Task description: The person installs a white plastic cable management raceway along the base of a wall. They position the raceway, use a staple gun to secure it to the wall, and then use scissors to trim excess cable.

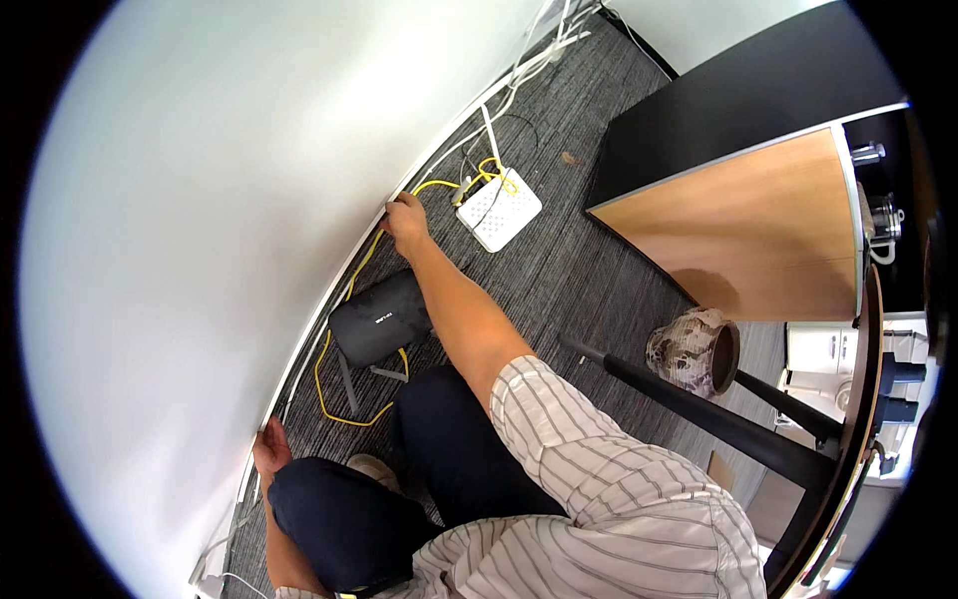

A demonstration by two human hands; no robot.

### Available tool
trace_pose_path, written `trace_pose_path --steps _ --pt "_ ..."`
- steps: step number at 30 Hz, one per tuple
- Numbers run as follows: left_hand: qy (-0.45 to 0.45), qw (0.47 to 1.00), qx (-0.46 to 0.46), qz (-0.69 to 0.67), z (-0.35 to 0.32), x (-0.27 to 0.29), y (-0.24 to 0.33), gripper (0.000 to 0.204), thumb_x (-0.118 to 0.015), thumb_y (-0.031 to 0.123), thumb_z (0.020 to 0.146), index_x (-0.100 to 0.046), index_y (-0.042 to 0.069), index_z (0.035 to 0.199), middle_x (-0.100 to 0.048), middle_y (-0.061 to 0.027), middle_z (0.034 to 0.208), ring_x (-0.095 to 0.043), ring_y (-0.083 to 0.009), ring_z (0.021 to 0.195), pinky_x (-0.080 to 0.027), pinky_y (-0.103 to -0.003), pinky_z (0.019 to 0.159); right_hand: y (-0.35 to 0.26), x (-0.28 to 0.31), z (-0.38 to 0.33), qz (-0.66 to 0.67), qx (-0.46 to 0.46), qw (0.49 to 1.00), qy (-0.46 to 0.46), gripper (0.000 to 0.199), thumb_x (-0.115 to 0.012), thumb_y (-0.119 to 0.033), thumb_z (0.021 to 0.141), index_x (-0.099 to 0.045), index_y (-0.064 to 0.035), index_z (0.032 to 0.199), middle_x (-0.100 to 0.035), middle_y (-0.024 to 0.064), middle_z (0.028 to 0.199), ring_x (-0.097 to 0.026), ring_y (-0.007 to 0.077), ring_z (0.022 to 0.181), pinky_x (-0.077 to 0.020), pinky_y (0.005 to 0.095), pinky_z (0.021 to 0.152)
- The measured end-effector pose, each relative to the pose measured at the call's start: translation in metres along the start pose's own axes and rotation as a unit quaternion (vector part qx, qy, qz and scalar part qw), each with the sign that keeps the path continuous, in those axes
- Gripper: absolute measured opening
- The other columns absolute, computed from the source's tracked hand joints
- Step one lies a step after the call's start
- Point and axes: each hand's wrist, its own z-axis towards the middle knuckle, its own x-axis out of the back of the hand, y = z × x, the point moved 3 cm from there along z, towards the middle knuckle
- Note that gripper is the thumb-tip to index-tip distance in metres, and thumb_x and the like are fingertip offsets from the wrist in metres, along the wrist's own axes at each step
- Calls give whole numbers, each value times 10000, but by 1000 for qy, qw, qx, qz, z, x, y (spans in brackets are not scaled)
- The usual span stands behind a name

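I am crouched beside a white wall, with both hands down at its base. My right hand (404,222) is closed against the skirting, on the yellow network cable (366,258), which runs into it from one side and out the other. Lower down, my left hand (270,448) has its fingers curled at the white strip (302,367) along the wall's foot; what they hold is hidden. A black router (377,317) lies on the carpet between my hands, a yellow loop beside it. Beyond my right hand rests a white perforated box (499,208) with cables plugged in.
White cables (527,72) trail along the far skirting. To the right stands a black and wood cabinet (738,225). A patterned pot-like container (689,351) sits near black table legs (714,414). A white plug (211,586) lies at the lower left.
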Motion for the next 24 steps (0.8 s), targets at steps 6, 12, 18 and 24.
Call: trace_pose_path --steps 6,12,18,24 --pt "-29 999 12 34 28 13 -5 277 -476 100 971 -524 -78 1178 -613 -211 1112 -608 -330 1069 -550 -421 957 16 27 27 32 11 998 50 506 -525 -42 886 -435 60 1373 -595 175 1118 -595 228 812 -503 344 641" --pt "-15 999 31 31 18 15 -2 288 -395 87 991 -516 -76 1195 -619 -209 1111 -601 -332 1083 -519 -441 994 17 20 29 29 -6 999 20 576 -523 -38 876 -377 59 1425 -576 154 1063 -545 200 715 -471 333 636" --pt "-22 999 13 42 -1 -17 0 319 -374 106 993 -512 -69 1222 -604 -220 1156 -582 -344 1128 -497 -442 1018 29 17 33 -6 47 998 37 597 -525 -40 875 -348 48 1439 -528 179 1260 -550 229 949 -464 333 765" --pt "0 996 49 69 -12 -33 -3 343 -344 132 1007 -505 -95 1206 -590 -239 1179 -576 -362 1142 -487 -456 1030 20 9 23 55 29 998 32 631 -520 -53 872 -318 32 1464 -410 222 1435 -444 297 1200 -375 353 971"
